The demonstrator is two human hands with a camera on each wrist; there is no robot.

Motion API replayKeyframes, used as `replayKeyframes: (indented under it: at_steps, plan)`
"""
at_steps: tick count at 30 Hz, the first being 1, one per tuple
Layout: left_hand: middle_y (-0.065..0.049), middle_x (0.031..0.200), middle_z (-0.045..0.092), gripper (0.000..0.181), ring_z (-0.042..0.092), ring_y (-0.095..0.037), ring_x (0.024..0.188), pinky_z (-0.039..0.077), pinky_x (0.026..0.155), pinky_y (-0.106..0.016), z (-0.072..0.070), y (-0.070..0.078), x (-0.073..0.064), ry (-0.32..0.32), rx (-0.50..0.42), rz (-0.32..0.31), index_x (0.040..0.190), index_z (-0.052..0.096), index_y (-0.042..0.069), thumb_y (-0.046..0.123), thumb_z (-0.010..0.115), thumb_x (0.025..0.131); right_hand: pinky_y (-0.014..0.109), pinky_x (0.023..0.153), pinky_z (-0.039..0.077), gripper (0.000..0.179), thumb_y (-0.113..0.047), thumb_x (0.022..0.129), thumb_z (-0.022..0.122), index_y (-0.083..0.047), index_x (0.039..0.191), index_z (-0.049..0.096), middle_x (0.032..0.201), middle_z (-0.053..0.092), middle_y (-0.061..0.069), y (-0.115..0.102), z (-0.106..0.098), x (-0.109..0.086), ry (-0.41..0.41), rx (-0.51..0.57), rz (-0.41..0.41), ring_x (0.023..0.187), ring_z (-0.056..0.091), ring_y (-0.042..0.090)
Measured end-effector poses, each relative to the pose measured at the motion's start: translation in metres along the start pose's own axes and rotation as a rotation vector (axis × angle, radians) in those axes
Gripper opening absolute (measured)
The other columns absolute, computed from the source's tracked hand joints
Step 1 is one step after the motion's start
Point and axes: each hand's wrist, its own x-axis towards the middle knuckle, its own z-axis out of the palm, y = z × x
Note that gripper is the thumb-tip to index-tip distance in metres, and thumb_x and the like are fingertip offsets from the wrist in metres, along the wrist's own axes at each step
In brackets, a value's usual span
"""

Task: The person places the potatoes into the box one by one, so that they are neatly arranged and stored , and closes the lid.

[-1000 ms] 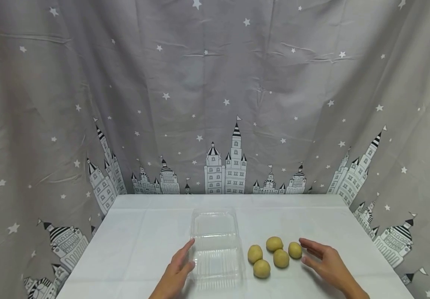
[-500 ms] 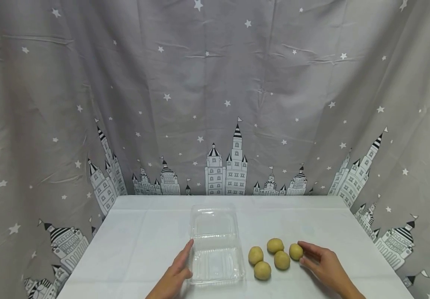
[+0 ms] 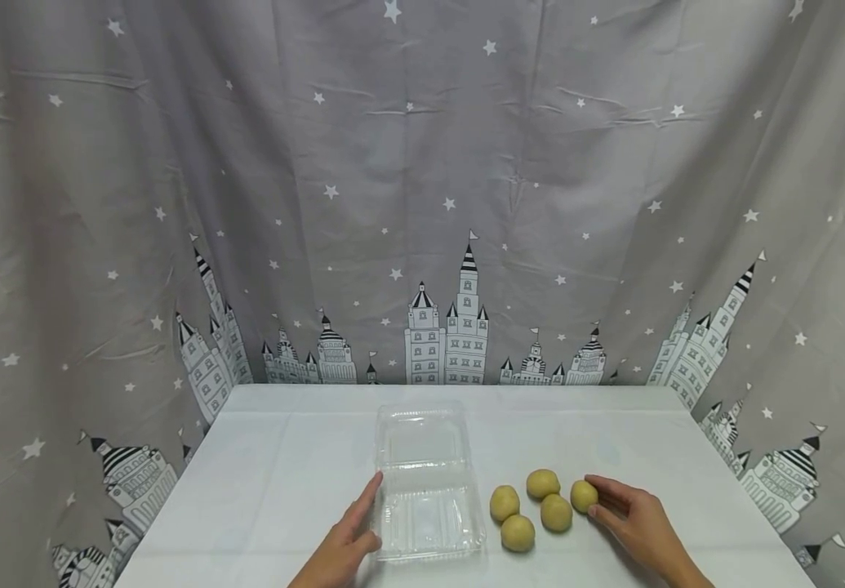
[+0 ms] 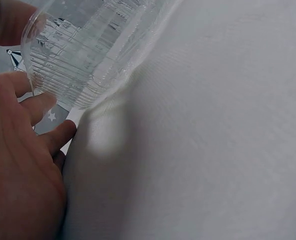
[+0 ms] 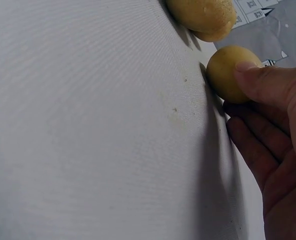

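A clear plastic clamshell container (image 3: 425, 523) lies opened out on the white table, its lid half towards the back. Along its left edge lies my left hand (image 3: 341, 539); in the left wrist view the fingers (image 4: 40, 107) touch the ridged side and look fairly straight. My right hand (image 3: 638, 518) pinches the rightmost potato (image 3: 584, 496), a small yellow-brown one. In the right wrist view the thumb (image 5: 268, 82) presses on this potato, with the other fingers beside and behind it. The potato appears to rest on the cloth.
Several more potatoes lie between the container and my right hand, among them a near one (image 3: 518, 532) and a far one (image 3: 543, 483). White cloth covers the table (image 3: 282, 465). A grey curtain (image 3: 363, 163) with stars and castles hangs behind and at both sides.
My right hand has moved slightly left, and its thumb and fingers have closed on the rightmost potato. The container's front edge has shifted a little; my left hand stays by its side.
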Motion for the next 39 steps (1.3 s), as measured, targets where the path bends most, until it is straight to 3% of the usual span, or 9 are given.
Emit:
replayKeyframes:
  at_steps: [8,16,23,29,32,39]
  plan:
    - [-0.024,0.182,0.010,0.099,0.001,-0.057,0.166,0.000,0.126,-0.078,0.003,0.001,0.001,0.023,0.019,-0.018,0.176,0.023,0.014,0.004,0.062,0.087,0.026,0.097,0.064,0.043,-0.009,0.093,0.085,0.001,0.133,0.075,0.129,0.081,0.015,0.000,-0.005,-0.005,0.026,-0.010,-0.034,0.114,0.080,0.019]
    - [-0.025,0.182,0.011,0.099,0.004,-0.058,0.166,0.003,0.126,-0.079,0.004,0.002,-0.001,0.041,0.034,-0.027,0.176,0.022,0.015,0.005,0.062,0.086,0.020,0.093,0.063,0.044,-0.009,0.094,0.084,0.002,0.135,0.074,0.131,0.079,0.017,-0.011,-0.019,-0.008,0.021,0.028,-0.003,0.115,0.080,0.022]
    - [-0.026,0.182,0.012,0.099,0.006,-0.058,0.166,0.004,0.126,-0.078,0.005,0.005,-0.002,0.050,0.039,-0.040,0.176,0.024,0.017,0.006,0.063,0.086,0.015,0.090,0.062,0.044,-0.008,0.095,0.083,0.004,0.136,0.073,0.132,0.078,0.021,-0.020,-0.026,-0.009,0.088,0.072,-0.100,0.110,0.075,-0.001]
    - [-0.024,0.182,0.015,0.098,0.007,-0.058,0.166,0.005,0.126,-0.081,0.004,0.004,-0.001,0.067,0.051,-0.032,0.176,0.025,0.017,0.006,0.063,0.086,0.016,0.090,0.062,0.045,-0.010,0.096,0.082,0.002,0.138,0.072,0.134,0.077,0.022,-0.034,-0.027,-0.006,0.106,0.126,-0.082,0.109,0.070,-0.009]
    - [-0.023,0.182,0.016,0.098,0.006,-0.058,0.166,0.004,0.125,-0.081,0.004,0.004,-0.001,0.075,0.050,-0.040,0.176,0.027,0.018,0.006,0.064,0.086,0.016,0.091,0.061,0.045,-0.010,0.097,0.082,0.001,0.139,0.072,0.135,0.077,0.021,-0.042,-0.025,-0.005,0.098,0.158,-0.050,0.112,0.072,-0.004]
    - [-0.023,0.182,0.016,0.099,0.007,-0.059,0.165,0.004,0.125,-0.082,0.005,0.005,0.001,0.082,0.046,-0.058,0.176,0.027,0.019,0.004,0.063,0.085,0.015,0.094,0.060,0.046,-0.010,0.097,0.081,0.001,0.141,0.070,0.139,0.075,0.021,-0.058,-0.017,-0.005,0.087,0.186,-0.018,0.121,0.078,0.028]
